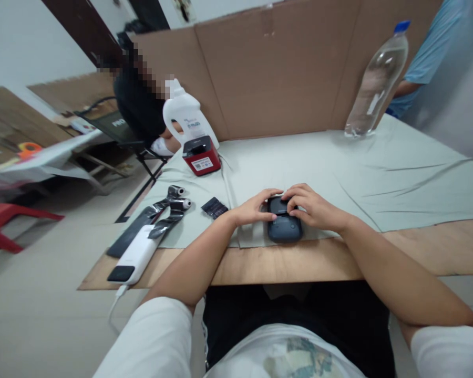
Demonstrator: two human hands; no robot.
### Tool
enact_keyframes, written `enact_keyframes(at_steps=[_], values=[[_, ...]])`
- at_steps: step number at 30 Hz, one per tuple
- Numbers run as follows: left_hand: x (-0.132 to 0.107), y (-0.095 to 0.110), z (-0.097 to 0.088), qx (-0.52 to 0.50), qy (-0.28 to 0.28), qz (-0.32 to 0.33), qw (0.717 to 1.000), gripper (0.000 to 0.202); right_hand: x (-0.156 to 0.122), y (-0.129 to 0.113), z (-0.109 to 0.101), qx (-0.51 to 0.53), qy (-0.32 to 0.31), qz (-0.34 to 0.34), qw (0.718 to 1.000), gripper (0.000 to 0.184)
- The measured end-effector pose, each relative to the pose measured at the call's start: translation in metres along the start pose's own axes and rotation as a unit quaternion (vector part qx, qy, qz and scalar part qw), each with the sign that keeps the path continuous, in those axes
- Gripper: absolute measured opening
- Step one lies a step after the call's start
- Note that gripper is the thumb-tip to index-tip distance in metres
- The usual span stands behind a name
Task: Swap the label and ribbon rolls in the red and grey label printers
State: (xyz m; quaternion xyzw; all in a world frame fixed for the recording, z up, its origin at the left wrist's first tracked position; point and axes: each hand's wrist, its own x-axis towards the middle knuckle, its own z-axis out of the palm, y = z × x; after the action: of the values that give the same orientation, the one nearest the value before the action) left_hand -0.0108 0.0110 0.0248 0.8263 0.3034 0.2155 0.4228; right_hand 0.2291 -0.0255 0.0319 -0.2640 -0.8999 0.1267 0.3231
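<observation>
A small dark rounded case (285,231) lies on the cloth near the table's front edge, its upper part looking like a raised lid. My left hand (256,208) grips that upper part from the left, thumb at the near side and index finger over the far edge. From the right, the curled fingers of my right hand (309,206) press on the same part, partly covering it. A small black packet (214,208) lies flat to the left of my left hand.
At the left edge lie a white power bank (140,252) with a cable, a dark slab (132,236) and black-taped pieces. Behind stand a red box (202,156), a white jug (189,113) and a water bottle (378,86) before a cardboard partition (276,73). Two people sit beyond.
</observation>
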Motion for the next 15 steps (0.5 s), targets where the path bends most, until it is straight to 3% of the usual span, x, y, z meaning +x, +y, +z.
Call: enact_keyframes(at_steps=[15], values=[[0.000,-0.009,0.001,-0.069,0.024,0.010,0.997,0.059,0.002,-0.011,-0.004,-0.004,0.038,0.000,0.999,0.012]])
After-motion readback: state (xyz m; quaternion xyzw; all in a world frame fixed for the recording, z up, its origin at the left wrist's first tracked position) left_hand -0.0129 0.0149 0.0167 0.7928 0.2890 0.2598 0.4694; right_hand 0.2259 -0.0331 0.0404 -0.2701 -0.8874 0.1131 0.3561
